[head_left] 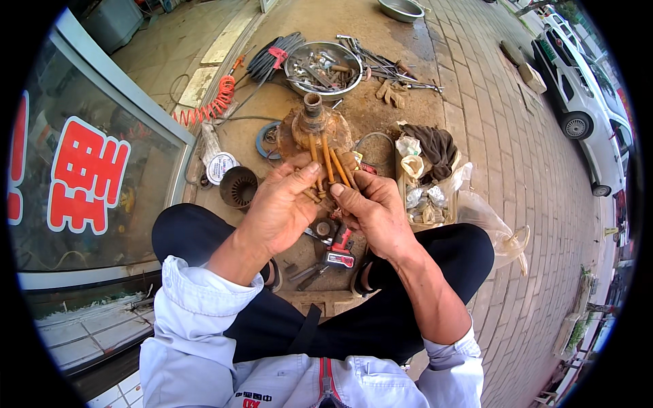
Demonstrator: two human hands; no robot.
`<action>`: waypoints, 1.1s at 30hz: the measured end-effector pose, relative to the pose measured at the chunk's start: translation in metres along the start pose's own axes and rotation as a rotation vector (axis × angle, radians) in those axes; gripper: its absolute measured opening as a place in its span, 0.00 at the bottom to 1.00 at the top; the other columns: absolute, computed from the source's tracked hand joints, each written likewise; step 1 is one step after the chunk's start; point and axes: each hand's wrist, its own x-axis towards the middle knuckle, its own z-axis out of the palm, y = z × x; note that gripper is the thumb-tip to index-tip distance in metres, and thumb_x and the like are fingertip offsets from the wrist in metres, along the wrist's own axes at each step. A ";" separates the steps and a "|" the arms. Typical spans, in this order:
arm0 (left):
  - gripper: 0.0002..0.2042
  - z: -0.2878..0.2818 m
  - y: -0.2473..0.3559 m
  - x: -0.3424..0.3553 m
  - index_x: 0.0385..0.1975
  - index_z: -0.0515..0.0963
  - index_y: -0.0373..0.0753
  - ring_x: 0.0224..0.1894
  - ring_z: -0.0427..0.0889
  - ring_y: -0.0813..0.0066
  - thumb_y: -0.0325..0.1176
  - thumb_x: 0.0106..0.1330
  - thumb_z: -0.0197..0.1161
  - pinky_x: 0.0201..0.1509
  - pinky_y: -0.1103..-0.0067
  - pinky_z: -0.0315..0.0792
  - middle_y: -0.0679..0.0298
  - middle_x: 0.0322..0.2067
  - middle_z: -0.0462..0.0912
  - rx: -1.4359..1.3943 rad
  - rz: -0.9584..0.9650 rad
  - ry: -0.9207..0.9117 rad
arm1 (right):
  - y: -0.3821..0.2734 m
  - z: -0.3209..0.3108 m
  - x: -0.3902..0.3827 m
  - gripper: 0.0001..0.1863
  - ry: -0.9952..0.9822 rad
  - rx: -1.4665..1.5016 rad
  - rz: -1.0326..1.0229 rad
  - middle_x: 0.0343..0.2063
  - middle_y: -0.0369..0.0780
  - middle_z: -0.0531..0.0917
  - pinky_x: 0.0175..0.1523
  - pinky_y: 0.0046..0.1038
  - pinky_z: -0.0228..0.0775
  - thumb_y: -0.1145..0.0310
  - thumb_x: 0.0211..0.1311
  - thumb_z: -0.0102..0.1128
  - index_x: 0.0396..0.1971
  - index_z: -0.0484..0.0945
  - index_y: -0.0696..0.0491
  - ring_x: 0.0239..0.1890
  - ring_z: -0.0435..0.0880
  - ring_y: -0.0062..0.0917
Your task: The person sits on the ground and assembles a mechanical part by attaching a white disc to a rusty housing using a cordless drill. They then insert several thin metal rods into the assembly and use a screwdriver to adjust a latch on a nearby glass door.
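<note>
Both of my hands are raised in front of me, close together, around several long rusty bolts (327,158) that fan upward between them. My left hand (275,207) is closed, with bolts pinched at its thumb and fingers. Closed too is my right hand (377,211), its thumb pressed on the bolts' lower ends. Just beyond the bolts stands a rusty metal housing (299,129) with a short pipe neck on top. Under my hands a red and black cordless power tool (341,246) lies on the ground between my feet. The fingers hide part of the bolts.
A rusty hollow cylinder (239,186) stands left of my hands. Farther off are a metal basin (356,79) of tools and parts, a glove (392,94), and a coiled red hose (216,103). At right sits a box (400,183) with rags and plastic bags. A glass door (129,224) borders the left.
</note>
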 end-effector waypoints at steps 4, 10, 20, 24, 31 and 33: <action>0.17 0.000 -0.007 -0.001 0.62 0.72 0.33 0.61 0.80 0.68 0.33 0.80 0.52 0.66 0.69 0.76 0.57 0.57 0.81 0.063 0.001 0.040 | 0.010 0.004 0.005 0.12 0.025 -0.202 -0.118 0.28 0.32 0.82 0.28 0.16 0.61 0.70 0.71 0.65 0.46 0.82 0.62 0.25 0.71 0.10; 0.19 -0.001 -0.010 -0.001 0.66 0.70 0.33 0.62 0.79 0.67 0.35 0.80 0.52 0.67 0.68 0.75 0.56 0.61 0.78 0.108 -0.023 0.012 | 0.007 0.009 0.006 0.10 0.066 -0.047 -0.103 0.23 0.28 0.79 0.25 0.17 0.59 0.70 0.69 0.66 0.42 0.83 0.62 0.23 0.68 0.08; 0.24 -0.004 0.017 0.001 0.68 0.66 0.29 0.68 0.74 0.58 0.39 0.79 0.51 0.73 0.62 0.67 0.48 0.64 0.75 -0.031 -0.014 -0.041 | -0.006 -0.004 0.002 0.09 -0.035 -0.180 -0.071 0.23 0.29 0.76 0.26 0.18 0.61 0.68 0.74 0.61 0.41 0.82 0.60 0.22 0.69 0.09; 0.25 -0.003 0.014 0.001 0.68 0.65 0.27 0.68 0.73 0.57 0.39 0.79 0.50 0.75 0.61 0.64 0.48 0.63 0.76 0.017 -0.007 0.028 | 0.000 0.006 0.001 0.10 -0.160 -0.118 0.025 0.22 0.31 0.77 0.22 0.18 0.62 0.66 0.78 0.56 0.45 0.76 0.59 0.19 0.74 0.13; 0.22 -0.001 0.011 0.001 0.66 0.69 0.30 0.64 0.78 0.60 0.39 0.81 0.50 0.70 0.67 0.71 0.47 0.59 0.79 0.208 0.095 0.012 | 0.012 0.018 0.000 0.11 -0.206 0.179 0.073 0.25 0.35 0.77 0.21 0.18 0.58 0.67 0.77 0.57 0.49 0.73 0.59 0.17 0.70 0.13; 0.23 0.001 0.009 0.000 0.67 0.68 0.30 0.63 0.78 0.61 0.41 0.81 0.49 0.70 0.67 0.71 0.47 0.59 0.79 0.242 0.115 -0.036 | 0.017 0.019 0.002 0.12 -0.244 0.195 0.073 0.27 0.36 0.77 0.21 0.18 0.56 0.67 0.76 0.58 0.50 0.73 0.59 0.17 0.68 0.13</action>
